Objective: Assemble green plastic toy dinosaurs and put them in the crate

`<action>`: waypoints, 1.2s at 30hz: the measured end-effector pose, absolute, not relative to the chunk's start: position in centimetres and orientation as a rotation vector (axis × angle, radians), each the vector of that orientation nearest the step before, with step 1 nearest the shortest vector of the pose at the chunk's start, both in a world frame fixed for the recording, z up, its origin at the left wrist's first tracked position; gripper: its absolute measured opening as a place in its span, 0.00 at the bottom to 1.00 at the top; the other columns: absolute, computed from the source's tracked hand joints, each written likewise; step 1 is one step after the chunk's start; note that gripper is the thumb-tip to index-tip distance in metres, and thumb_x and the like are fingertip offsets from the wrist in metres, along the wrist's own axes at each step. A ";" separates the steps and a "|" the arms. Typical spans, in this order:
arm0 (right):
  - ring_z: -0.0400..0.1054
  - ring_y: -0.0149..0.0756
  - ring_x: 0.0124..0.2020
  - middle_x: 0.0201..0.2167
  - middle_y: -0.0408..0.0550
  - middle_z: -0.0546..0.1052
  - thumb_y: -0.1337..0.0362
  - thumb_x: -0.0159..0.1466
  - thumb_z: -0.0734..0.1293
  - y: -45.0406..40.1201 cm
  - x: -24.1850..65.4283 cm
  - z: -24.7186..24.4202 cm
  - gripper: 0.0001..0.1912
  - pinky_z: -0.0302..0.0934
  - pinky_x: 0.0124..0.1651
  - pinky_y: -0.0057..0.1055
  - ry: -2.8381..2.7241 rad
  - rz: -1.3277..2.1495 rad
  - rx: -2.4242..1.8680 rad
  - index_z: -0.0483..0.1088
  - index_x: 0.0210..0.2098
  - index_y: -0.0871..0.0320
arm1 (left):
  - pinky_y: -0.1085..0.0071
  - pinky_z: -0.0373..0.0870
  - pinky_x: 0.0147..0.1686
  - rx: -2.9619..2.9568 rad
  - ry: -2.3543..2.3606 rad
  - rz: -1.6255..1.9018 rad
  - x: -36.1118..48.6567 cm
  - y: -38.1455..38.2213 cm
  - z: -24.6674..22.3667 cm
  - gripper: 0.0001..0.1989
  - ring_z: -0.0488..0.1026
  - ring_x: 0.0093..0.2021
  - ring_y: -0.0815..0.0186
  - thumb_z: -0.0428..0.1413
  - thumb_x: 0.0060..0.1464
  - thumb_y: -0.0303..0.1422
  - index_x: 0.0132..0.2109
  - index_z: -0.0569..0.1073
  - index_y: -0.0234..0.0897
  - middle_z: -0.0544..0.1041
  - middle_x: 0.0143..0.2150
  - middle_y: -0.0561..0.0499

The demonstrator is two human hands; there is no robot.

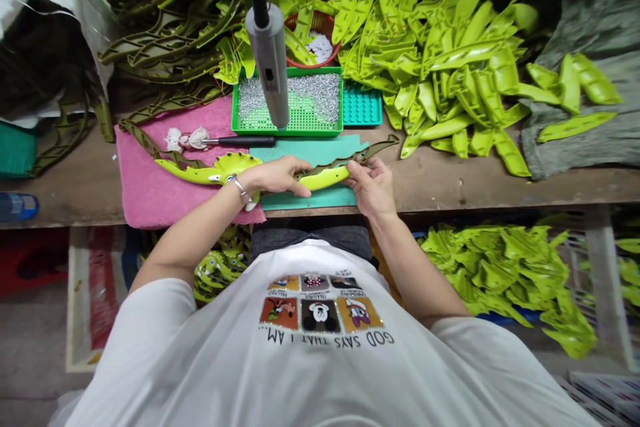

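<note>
A long lime-green plastic toy shell with an eye and a scalloped crest lies across the pink cloth and the teal mat. Along its far side runs an olive-brown plastic frame. My left hand grips the shell around its middle, thumb on the near side. With thumb and fingers my right hand pinches the shell's right part, close to the frame's curved end. Behind the shell lies a black-handled tool, beside crumpled white material.
A grey electric screwdriver hangs over a green tray of small metal screws. Lime-green parts are heaped at the back right, olive-brown frames at the back left. A red basket stands behind the tray. More green pieces sit below the bench.
</note>
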State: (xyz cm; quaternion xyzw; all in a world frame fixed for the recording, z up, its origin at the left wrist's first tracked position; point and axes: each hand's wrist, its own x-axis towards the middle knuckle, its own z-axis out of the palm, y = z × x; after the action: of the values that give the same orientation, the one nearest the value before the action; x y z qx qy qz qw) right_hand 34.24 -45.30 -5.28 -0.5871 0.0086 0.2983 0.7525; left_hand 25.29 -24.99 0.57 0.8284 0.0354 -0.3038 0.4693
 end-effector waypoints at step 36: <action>0.72 0.39 0.38 0.35 0.49 0.78 0.58 0.70 0.63 -41.3 34.2 -1.8 0.11 0.65 0.45 0.39 -1.386 -0.214 -1.804 0.77 0.41 0.53 | 0.63 0.61 0.35 3.305 -0.169 0.313 22.6 -26.5 3.1 0.21 0.74 0.37 0.60 0.41 0.72 0.34 0.63 0.67 0.28 0.80 0.39 0.43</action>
State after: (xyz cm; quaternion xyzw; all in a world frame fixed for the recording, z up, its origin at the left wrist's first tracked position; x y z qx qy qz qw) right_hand 34.17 -41.31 -1.82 -0.7182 -0.5519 -0.0851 0.4152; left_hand 22.55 -26.53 3.07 0.9901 -0.0506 0.0939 -0.0909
